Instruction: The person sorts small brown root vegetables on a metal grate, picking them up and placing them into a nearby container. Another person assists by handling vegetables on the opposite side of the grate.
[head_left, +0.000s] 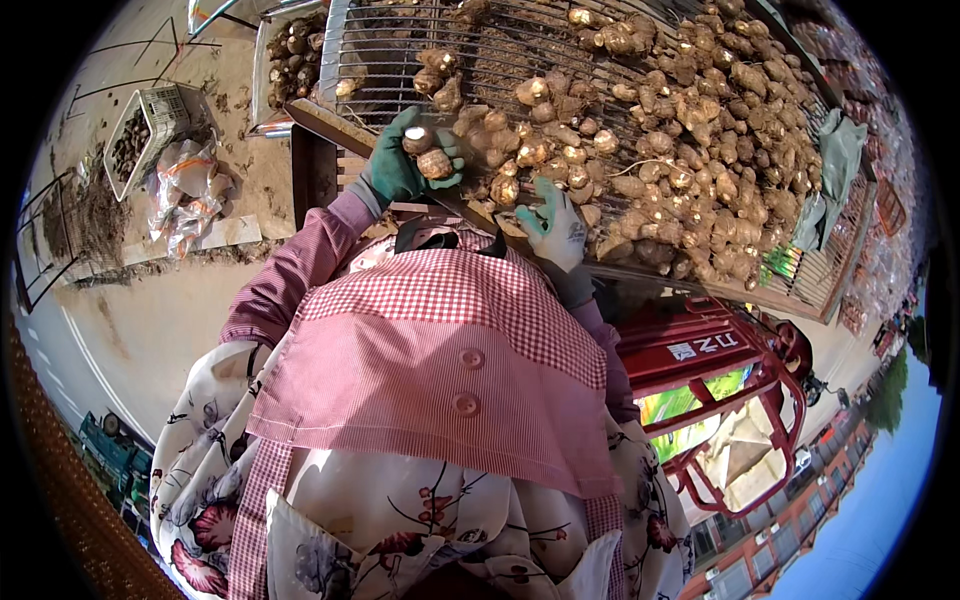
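Note:
My left hand (397, 161), in a green-coated work glove, cradles two brown taro corms (433, 163), one with a pale cut end. My right hand (556, 229) wears a similar glove, white on the back and green at the fingers. Its thumb and fingers are apart with nothing seen between them. It hovers at the near edge of a slatted metal sorting rack (375, 56), close to loose taro corms (531, 154). A large heap of soil-covered taro corms (712, 142) spreads over the right side of the rack.
A crate of taro corms (294, 64) stands beyond the rack's left end. On the ground at left are a white plastic crate (163, 109) and a plastic bag (187, 187). A red cargo tricycle (697, 345) is parked at right. Green cloth (836, 172) hangs over the rack's right end.

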